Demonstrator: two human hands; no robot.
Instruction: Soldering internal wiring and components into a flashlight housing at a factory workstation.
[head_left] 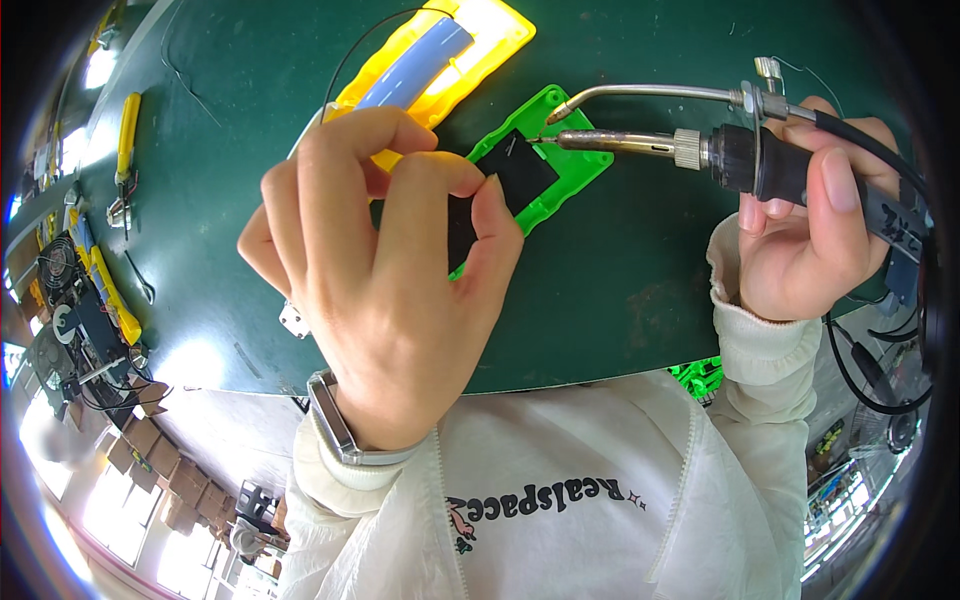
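Note:
A green plastic frame (560, 185) with a black rectangular panel (522, 172) lies on the dark green table (620, 260). My left hand (385, 270) pinches the frame's near edge, fingers curled over it and hiding part of it. My right hand (800, 235) grips a black-handled soldering iron (700, 148) with a metal feed tube above its barrel. The iron's tip touches the far corner of the black panel. A thin wire sticks up from the panel near the tip.
A yellow plastic case (470, 45) with a pale blue strip lies behind the green frame. Yellow-handled pliers (125, 140) rest at the far left. Fans and small parts (70, 300) crowd the left edge. Black cables (870, 370) hang at the right.

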